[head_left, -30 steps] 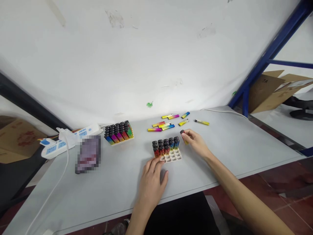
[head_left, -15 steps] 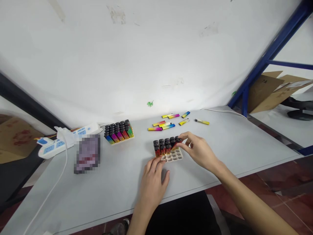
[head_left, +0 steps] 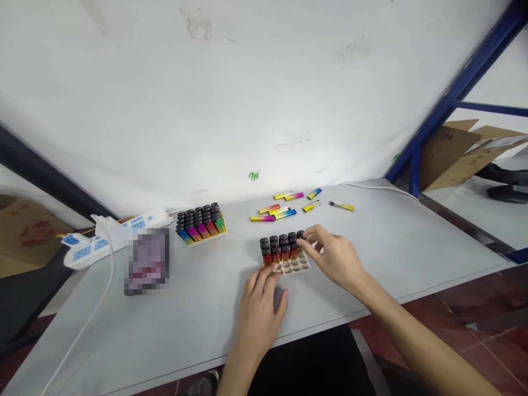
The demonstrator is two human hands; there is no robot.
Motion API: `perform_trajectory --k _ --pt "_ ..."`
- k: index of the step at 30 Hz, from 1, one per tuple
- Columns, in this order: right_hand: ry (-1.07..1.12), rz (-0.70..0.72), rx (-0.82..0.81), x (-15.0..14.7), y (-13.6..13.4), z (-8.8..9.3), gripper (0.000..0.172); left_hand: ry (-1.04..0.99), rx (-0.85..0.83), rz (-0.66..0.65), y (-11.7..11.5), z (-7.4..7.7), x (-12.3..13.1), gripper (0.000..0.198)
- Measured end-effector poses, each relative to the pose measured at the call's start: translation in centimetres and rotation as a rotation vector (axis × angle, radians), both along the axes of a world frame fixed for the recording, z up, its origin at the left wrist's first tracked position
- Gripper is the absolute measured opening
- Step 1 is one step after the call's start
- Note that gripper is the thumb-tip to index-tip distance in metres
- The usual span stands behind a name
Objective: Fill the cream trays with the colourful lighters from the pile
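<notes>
Red-and-gold lighters with black tops stand upright in rows in a pale tray with holes. The tray's front holes hold nothing. My right hand is at the tray's right side, thumb and fingers closed around the top of the rightmost lighter in the front row of lighters; its fingers partly hide the lighters behind. My left hand lies flat with fingers stretched out, fingertips touching the tray's front left corner.
A second tray of multicoloured lighters stands to the left. Several loose lighters lie behind the tray near the wall. At far left are a power strip with a white cable and a blurred-out dark object. Cardboard boxes sit beyond the blue frame.
The lighter in my right hand went from tilted above the tray to upright in the row, slightly lower and to the left. My left hand has stayed at the tray's corner.
</notes>
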State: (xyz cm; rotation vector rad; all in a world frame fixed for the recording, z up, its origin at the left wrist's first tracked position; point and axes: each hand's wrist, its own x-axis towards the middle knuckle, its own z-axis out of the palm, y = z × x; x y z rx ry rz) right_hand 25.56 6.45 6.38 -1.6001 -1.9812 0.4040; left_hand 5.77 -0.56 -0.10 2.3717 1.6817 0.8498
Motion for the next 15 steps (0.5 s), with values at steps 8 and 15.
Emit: perform_trajectory --k 8,15 --pt "0.156 -0.133 0.038 3.1 5.3 -0.5 0.030 -0.005 -0.006 0.001 0.0 -0.1 0.0 0.030" --pt "-0.137 -0.219 -0.044 4.6 10.9 -4.5 0.039 -0.018 0.001 0.014 0.0 -0.1 0.1 0.029"
